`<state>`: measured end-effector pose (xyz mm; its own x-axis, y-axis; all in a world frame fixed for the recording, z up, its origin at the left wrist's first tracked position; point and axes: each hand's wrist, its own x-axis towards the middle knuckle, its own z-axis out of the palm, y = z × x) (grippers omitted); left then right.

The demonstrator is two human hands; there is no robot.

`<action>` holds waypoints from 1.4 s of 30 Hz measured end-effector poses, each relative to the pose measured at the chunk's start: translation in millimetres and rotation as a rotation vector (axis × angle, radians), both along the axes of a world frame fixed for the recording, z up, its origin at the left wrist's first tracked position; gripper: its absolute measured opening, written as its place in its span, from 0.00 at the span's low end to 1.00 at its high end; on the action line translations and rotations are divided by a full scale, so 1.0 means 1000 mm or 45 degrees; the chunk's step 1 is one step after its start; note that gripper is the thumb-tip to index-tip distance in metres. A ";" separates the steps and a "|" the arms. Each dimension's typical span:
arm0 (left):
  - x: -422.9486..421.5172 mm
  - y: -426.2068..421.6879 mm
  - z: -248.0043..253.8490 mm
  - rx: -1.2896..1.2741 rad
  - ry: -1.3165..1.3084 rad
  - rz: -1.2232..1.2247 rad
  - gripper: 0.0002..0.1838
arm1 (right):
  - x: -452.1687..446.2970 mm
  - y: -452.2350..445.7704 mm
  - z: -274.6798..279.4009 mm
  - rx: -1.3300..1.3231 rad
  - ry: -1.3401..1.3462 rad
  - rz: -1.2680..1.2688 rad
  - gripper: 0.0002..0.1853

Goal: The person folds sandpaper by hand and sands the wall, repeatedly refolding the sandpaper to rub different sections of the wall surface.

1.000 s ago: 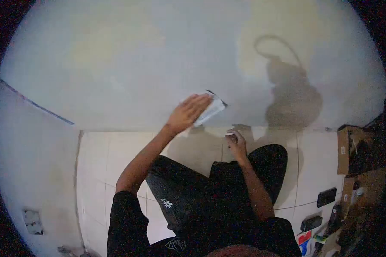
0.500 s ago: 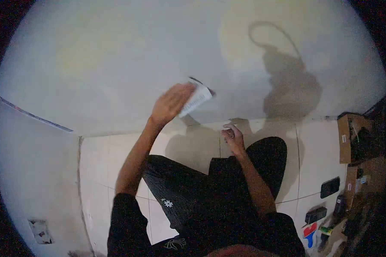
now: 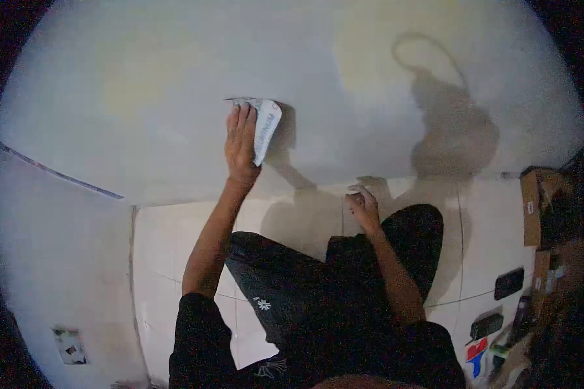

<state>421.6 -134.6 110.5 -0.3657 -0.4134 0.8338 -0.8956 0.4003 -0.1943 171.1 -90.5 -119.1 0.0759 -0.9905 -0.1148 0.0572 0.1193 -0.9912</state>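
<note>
My left hand [image 3: 241, 144] presses a sheet of sandpaper [image 3: 267, 129] against the pale wall [image 3: 344, 129]. Its fingers point up and lie over the sheet's left part, hiding some of it. The white backing faces me, with "ALUMINUM" printed on it, and the right edge stands out past the fingers. Lower and to the right, my right hand [image 3: 364, 209] hovers over my bent knee, near the foot of the wall. Its fingers are loosely bent and somewhat apart, pale at the tips, with nothing visible in them.
Cardboard boxes [image 3: 532, 207] stand along the right side. Near them on the tiled floor [image 3: 169, 253] lie a dark phone-like object [image 3: 509, 283], another dark block [image 3: 486, 326] and a red-and-blue scraper-like tool [image 3: 477, 356]. A side wall [image 3: 65, 259] rises at left.
My left hand has swept left and slightly up across the wall with the sandpaper, turning from slanted to nearly upright. My right hand stays over the knee. The view has shifted a little.
</note>
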 end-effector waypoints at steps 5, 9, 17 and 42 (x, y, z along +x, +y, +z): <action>0.020 -0.007 -0.005 0.481 -0.737 -0.391 0.29 | -0.001 0.002 -0.003 0.055 0.012 0.025 0.14; 0.025 0.002 -0.006 0.263 -0.270 -0.156 0.30 | 0.002 0.009 -0.008 -0.003 0.058 0.007 0.15; 0.018 -0.005 0.009 0.556 -0.934 -0.425 0.29 | -0.003 0.000 -0.010 -0.018 0.121 0.015 0.16; -0.024 0.084 -0.162 1.280 -0.209 -0.113 0.37 | -0.018 0.005 -0.015 -0.377 0.182 -0.081 0.13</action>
